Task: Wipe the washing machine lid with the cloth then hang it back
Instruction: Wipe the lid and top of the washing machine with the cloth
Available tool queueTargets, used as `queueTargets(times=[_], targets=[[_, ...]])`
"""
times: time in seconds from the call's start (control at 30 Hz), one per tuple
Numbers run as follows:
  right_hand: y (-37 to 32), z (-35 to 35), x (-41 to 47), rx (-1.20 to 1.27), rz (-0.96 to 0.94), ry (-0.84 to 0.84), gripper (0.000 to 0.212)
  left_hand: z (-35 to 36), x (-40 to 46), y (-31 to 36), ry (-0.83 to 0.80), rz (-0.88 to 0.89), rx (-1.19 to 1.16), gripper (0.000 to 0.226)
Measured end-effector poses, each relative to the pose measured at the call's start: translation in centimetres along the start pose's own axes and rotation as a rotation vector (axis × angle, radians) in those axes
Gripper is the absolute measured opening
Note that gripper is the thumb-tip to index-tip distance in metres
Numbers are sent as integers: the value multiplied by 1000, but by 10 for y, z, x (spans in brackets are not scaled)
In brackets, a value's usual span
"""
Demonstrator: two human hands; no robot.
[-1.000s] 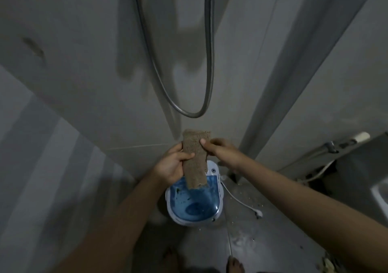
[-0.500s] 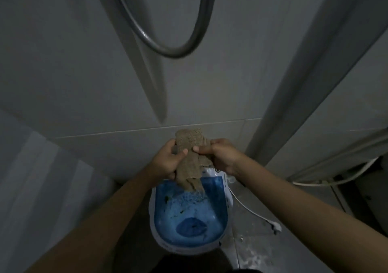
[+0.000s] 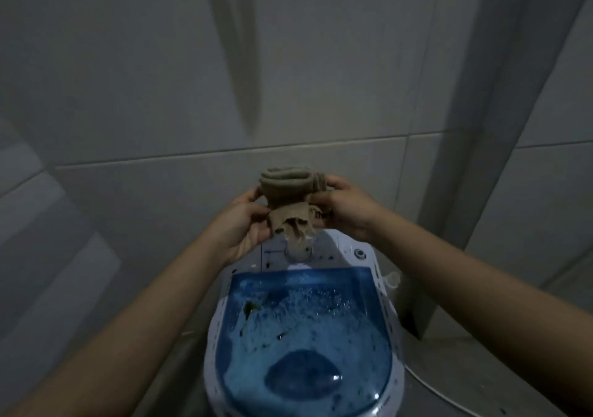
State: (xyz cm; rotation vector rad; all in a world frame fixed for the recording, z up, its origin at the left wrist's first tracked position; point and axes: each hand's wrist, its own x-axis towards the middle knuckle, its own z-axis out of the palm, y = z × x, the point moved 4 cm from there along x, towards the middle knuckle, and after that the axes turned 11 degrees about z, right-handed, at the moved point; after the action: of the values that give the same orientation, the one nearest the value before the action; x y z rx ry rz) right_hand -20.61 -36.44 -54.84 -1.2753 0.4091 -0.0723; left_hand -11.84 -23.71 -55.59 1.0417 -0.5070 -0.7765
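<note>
A brown cloth (image 3: 288, 198) is bunched and folded between both hands, its loose end hanging over the back of the washing machine. My left hand (image 3: 245, 221) grips its left side and my right hand (image 3: 345, 206) grips its right side. Below them stands a small white washing machine with a translucent blue lid (image 3: 308, 330). The lid is closed and speckled with droplets and a few dark bits. The white control panel (image 3: 337, 253) lies at the back, directly under the cloth.
Grey tiled walls (image 3: 160, 96) rise behind the machine and meet at a corner on the right. A white cable (image 3: 426, 384) runs along the floor to the machine's right. The room is dim.
The view has tilted down and come closer to the machine, so the shower hose has left the frame. The cloth, hanging flat before, is now gathered into a bundle between both hands.
</note>
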Motion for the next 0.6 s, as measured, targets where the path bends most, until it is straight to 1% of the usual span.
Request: queueTargets(times=[0.03, 0.07, 0.1, 0.13, 0.17, 0.2, 0.23, 0.3, 0.33, 0.37, 0.4, 0.43, 0.47, 0.5, 0.53, 0.57, 0.6], targets=[[2, 4, -7, 2, -24, 5, 27, 2, -9, 2, -12, -8, -82, 45], [4, 9, -19, -13, -42, 5, 24, 3, -20, 2, -20, -26, -146, 37], [4, 13, -34, -37, -60, 13, 24, 8, -33, 5, -25, -50, -191, 30], [4, 18, -49, -70, -67, 26, 27, 11, -45, 8, -30, -65, -165, 30], [6, 22, -63, -100, -71, 36, 30, 16, -56, 9, -51, -73, -101, 27], [8, 25, -76, -95, -58, 44, 32, 18, -65, 10, -74, -50, 13, 22], [12, 26, -83, -52, -36, 44, 35, 21, -70, 10, -87, -19, 114, 18], [21, 28, -101, 166, 44, -8, 36, 30, -86, 14, -105, 61, 259, 12], [24, 28, -107, 297, 91, -45, 30, 31, -90, 14, -107, 88, 314, 17], [29, 28, -113, 377, 118, -49, 27, 34, -99, 16, -109, 112, 349, 24], [33, 30, -121, 387, 135, -44, 34, 35, -108, 17, -105, 145, 400, 34], [39, 30, -123, 352, 143, -38, 51, 36, -113, 17, -96, 173, 454, 44], [43, 32, -126, 274, 154, -45, 65, 36, -118, 16, -82, 219, 529, 52], [48, 38, -127, 183, 168, -74, 70, 35, -123, 16, -58, 270, 620, 57], [52, 48, -131, 93, 165, -94, 65, 33, -129, 17, -30, 327, 725, 61], [55, 53, -132, 51, 160, -85, 56, 30, -132, 16, -8, 375, 827, 63], [59, 56, -130, 47, 160, -42, 48, 25, -136, 15, 16, 402, 901, 64]])
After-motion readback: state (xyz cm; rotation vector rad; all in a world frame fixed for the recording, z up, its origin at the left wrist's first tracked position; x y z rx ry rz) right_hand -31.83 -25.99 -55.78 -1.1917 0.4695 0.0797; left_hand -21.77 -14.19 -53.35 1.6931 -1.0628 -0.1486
